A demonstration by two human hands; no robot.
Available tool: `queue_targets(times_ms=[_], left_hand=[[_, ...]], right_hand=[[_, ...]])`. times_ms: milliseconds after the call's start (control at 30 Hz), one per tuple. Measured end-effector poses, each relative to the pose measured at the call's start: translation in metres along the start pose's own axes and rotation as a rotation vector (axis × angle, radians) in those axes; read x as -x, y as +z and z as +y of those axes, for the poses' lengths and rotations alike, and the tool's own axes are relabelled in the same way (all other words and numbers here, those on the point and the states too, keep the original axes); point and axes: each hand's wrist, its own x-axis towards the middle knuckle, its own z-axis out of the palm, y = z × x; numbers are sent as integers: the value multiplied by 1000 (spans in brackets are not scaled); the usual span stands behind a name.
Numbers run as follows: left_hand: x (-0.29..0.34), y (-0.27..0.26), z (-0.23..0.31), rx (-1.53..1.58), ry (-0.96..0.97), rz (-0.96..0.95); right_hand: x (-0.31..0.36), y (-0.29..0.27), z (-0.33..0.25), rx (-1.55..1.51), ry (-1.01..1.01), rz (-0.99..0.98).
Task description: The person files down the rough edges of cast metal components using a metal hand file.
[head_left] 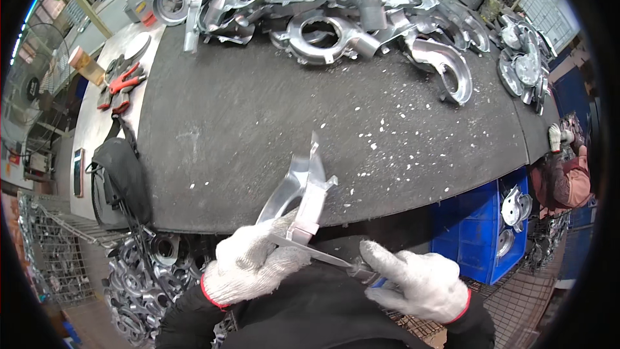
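My left hand (pixel 255 265), in a white knit glove with a red cuff, grips a silvery cast metal housing (pixel 313 200) at its near end. The curved casting stands tilted above the near edge of the dark bench mat. My right hand (pixel 420 278), gloved the same way, is closed round the handle of a knife (pixel 316 254). Its flat grey blade points left and lies against or just in front of the casting's near end, by my left fingers. Exact contact cannot be made out. The handle is mostly hidden by the right glove.
A pile of castings (pixel 316 39) covers the bench's far side. Pale chips dot the dark mat (pixel 245 110). Red-handled pliers (pixel 123 81), a black bag (pixel 116 178) and a phone (pixel 78 172) are at left. A blue bin (pixel 465 239) stands right; another person (pixel 565 174) is beyond.
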Motion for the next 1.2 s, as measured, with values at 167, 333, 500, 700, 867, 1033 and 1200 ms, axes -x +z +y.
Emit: queue_targets(times_ms=[167,333,500,700,867,1033,1200], left_hand=[[-8,9,26,258,-296,-76],[-14,3,33,116,-397,-33],[-8,7,14,384,-267,17],[-4,10,-3,432,-134,12],[-5,14,-3,425,-108,35],[-6,13,4,213,-139,-32],[-6,16,3,246,-128,19]], right_hand=[[-8,14,2,276,-121,389],[-7,-3,-5,183,-10,277],[-3,-21,-7,-19,16,128],[-9,-21,10,-418,125,-350],[-2,-15,15,-510,239,-434],[-3,-9,17,-510,170,-394],[3,-10,12,-332,88,-217]])
